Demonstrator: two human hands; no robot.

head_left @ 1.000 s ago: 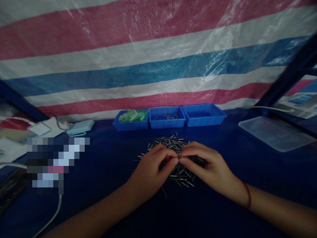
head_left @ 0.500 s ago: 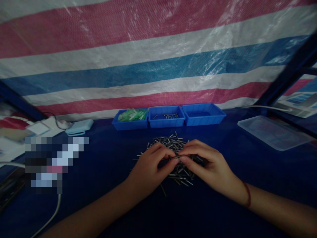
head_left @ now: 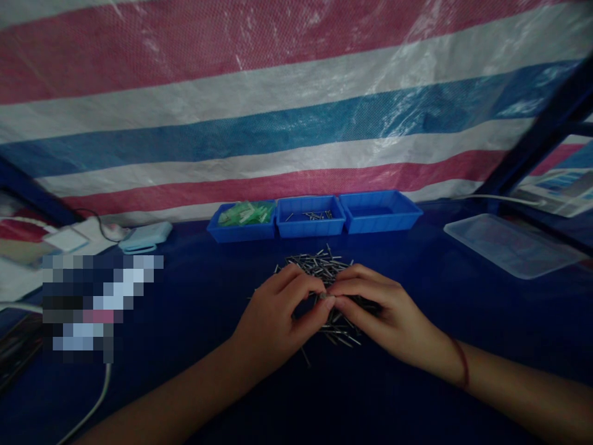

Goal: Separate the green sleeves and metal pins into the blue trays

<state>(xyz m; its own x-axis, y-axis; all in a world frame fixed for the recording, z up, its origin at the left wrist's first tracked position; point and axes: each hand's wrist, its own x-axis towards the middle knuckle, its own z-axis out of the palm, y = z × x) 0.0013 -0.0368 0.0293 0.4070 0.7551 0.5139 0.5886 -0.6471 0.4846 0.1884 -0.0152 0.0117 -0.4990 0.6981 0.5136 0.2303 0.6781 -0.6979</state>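
My left hand [head_left: 280,306] and my right hand [head_left: 382,300] meet fingertip to fingertip over a loose pile of thin metal pins [head_left: 322,266]. Thumb and forefinger of each are pinched together. Between them sits a small metal pin [head_left: 324,296], mostly covered by the fingers, so its full shape does not show. The pile spreads under and behind both hands, its pins pointing in many directions. One stray pin [head_left: 305,356] lies at the pile's near edge, close to my left wrist.
Behind the pile stand three blue bins: the left bin [head_left: 243,232] with green plastic pieces, the middle bin [head_left: 311,228] with a few pins, and the right bin [head_left: 384,223]. A clear plastic lid [head_left: 509,247] lies right; a light-blue case [head_left: 146,237] and white cable [head_left: 104,389] left.
The small pin between my fingertips has turned and shifted slightly left, with less of its length showing. Both hands stay pinched over the pile; the view has moved slightly.
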